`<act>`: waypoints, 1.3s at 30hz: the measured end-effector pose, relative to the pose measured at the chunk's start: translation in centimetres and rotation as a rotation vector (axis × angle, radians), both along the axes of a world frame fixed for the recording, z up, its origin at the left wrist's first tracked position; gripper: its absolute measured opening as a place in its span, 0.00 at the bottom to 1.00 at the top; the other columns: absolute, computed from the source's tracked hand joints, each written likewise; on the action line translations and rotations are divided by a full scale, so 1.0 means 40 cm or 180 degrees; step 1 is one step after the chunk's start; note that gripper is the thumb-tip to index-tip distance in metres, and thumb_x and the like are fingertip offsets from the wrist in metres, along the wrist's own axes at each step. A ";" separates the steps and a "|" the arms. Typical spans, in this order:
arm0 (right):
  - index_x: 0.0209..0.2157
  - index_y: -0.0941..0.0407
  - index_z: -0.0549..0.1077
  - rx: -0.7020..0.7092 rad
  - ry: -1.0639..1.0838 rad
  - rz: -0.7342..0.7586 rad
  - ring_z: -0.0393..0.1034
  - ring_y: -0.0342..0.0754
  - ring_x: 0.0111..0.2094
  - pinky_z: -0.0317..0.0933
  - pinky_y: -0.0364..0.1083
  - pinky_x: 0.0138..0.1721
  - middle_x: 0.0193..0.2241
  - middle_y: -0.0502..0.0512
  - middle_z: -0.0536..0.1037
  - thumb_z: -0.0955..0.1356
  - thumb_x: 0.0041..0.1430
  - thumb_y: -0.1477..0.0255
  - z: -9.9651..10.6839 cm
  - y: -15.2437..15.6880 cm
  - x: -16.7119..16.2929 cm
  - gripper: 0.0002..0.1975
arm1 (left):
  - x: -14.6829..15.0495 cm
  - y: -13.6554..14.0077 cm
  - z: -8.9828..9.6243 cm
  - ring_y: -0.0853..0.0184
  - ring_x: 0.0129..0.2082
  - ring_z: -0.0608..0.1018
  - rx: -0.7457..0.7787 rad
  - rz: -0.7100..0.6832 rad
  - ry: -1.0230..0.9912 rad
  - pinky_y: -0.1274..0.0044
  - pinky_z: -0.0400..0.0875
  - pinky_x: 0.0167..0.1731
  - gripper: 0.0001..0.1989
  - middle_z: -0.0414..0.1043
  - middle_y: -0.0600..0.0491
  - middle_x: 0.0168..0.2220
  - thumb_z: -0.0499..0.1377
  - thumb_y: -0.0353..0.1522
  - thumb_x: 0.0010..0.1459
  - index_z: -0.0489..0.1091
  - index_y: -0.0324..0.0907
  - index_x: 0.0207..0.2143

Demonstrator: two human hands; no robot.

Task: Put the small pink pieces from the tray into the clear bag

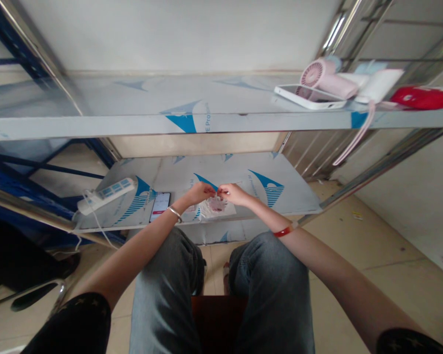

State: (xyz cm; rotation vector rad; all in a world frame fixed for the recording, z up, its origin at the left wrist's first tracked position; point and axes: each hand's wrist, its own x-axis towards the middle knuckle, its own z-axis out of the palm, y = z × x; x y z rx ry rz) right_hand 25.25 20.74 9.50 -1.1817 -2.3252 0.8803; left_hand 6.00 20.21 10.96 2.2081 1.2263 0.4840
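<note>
Over the lower shelf (177,169), my left hand (202,191) and my right hand (234,193) meet with their fingertips pinched close together. What they pinch is too small to make out. Just beneath the fingers lies a clear plastic bag (217,204) with small dark reddish pieces in it or on it. The fingertips are at its far edge, and I cannot tell whether they touch it. A phone (160,205) with its screen lit lies left of my left hand, partly beside the forearm.
A white power strip (107,195) with a cable sits on the shelf's left end. The upper shelf (133,101) crosses in front, holding a white phone (310,97), a pink handheld fan (327,81) and a red pouch (424,97). A strap (356,137) hangs down from it.
</note>
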 end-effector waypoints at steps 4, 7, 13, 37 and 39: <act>0.30 0.60 0.74 -0.0017 -0.0127 0.0026 0.69 0.41 0.26 0.55 0.38 0.28 0.26 0.52 0.77 0.63 0.54 0.81 -0.003 0.000 0.000 0.09 | -0.002 0.001 -0.002 0.69 0.31 0.77 -0.0028 -0.0057 0.0074 0.80 0.66 0.33 0.11 0.79 0.50 0.32 0.55 0.28 0.55 0.78 0.37 0.35; 0.32 0.61 0.75 -0.0042 -0.0233 -0.0025 0.69 0.42 0.28 0.56 0.39 0.28 0.28 0.54 0.78 0.66 0.55 0.76 -0.003 -0.004 -0.006 0.06 | -0.003 0.002 -0.007 0.69 0.32 0.77 -0.0076 -0.0113 0.0115 0.80 0.67 0.33 0.12 0.79 0.51 0.33 0.55 0.28 0.54 0.78 0.37 0.36; 0.30 0.60 0.75 0.0098 -0.0980 -0.0124 0.68 0.43 0.26 0.50 0.40 0.25 0.27 0.57 0.77 0.69 0.56 0.65 0.014 -0.013 -0.024 0.12 | 0.008 -0.004 -0.009 0.70 0.33 0.77 -0.0051 -0.0187 0.0357 0.81 0.66 0.33 0.12 0.80 0.51 0.35 0.56 0.26 0.53 0.78 0.39 0.36; 0.31 0.62 0.74 -0.1564 -0.0894 0.0713 0.63 0.38 0.22 0.59 0.37 0.23 0.22 0.50 0.69 0.65 0.56 0.71 0.016 -0.015 -0.033 0.09 | 0.013 -0.023 -0.027 0.69 0.27 0.76 -0.1390 -0.0973 0.0595 0.80 0.66 0.30 0.09 0.74 0.51 0.26 0.51 0.27 0.53 0.70 0.36 0.32; 0.30 0.62 0.73 -0.1467 -0.0979 0.0687 0.63 0.39 0.22 0.58 0.37 0.23 0.21 0.50 0.69 0.66 0.56 0.71 0.022 -0.019 -0.030 0.08 | 0.014 -0.024 -0.028 0.70 0.27 0.75 -0.1398 -0.0921 0.0535 0.80 0.65 0.30 0.09 0.74 0.52 0.25 0.51 0.28 0.53 0.70 0.37 0.32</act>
